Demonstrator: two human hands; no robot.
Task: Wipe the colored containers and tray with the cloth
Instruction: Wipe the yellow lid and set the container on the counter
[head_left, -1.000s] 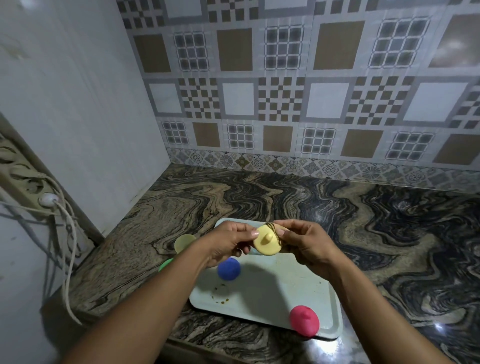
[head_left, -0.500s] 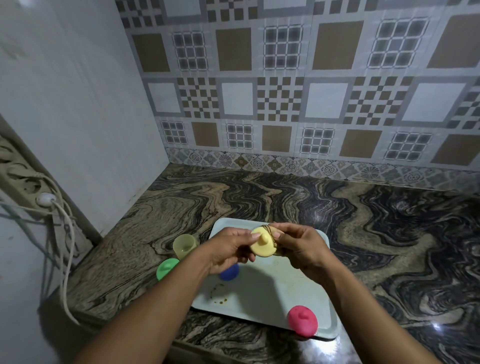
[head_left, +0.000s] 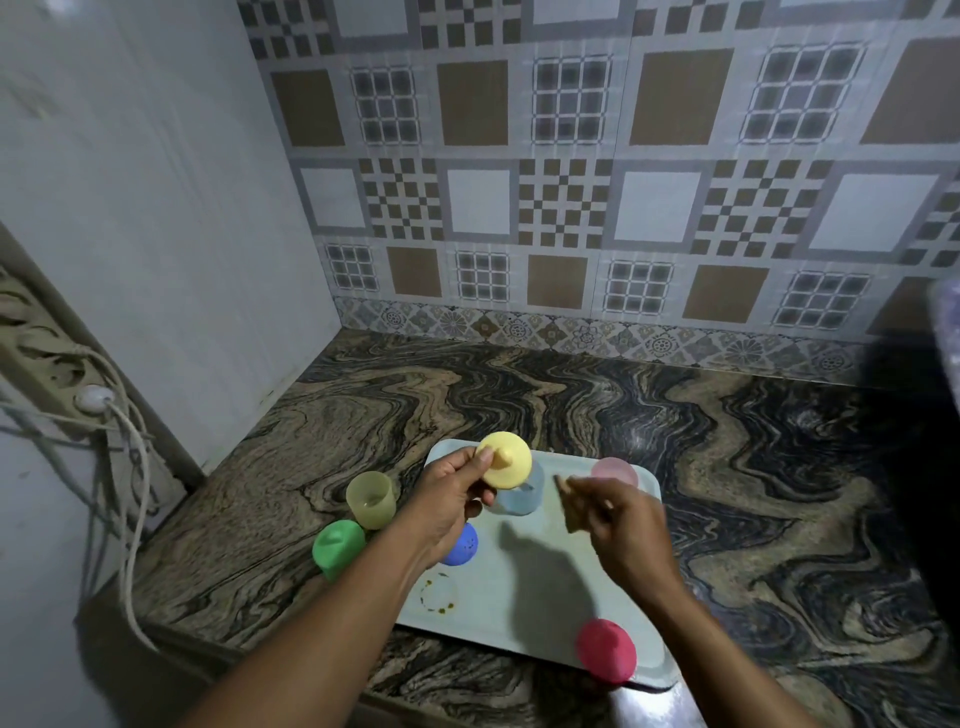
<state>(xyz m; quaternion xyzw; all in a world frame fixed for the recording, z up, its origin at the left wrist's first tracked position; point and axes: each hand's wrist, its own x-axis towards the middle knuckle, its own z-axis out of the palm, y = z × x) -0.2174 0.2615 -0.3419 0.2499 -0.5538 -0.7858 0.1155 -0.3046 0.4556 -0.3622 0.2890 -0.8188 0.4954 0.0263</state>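
Note:
My left hand (head_left: 452, 499) pinches a yellow lid (head_left: 505, 460) by its rim and holds it above the far left of the pale tray (head_left: 524, 597). My right hand (head_left: 621, 525) has come off the lid and holds a small brownish cloth (head_left: 569, 501) in its fingers, blurred by motion. On the tray stand a clear blue container (head_left: 522, 496), a pink container (head_left: 614, 472), a blue lid (head_left: 461, 544) and a red lid (head_left: 607, 649). A yellow container (head_left: 370, 499) and a green lid (head_left: 337, 548) sit on the counter left of the tray.
The tray lies near the front edge of a marbled stone counter (head_left: 753, 493). A brown ring stain (head_left: 438, 593) marks the tray's near left. A white wall stands at the left, with a socket strip and cable (head_left: 119, 467). A dark object (head_left: 919, 441) fills the right edge.
My right hand has let go of the yellow lid and moved right and down with the cloth. The left hand has lifted the lid a little.

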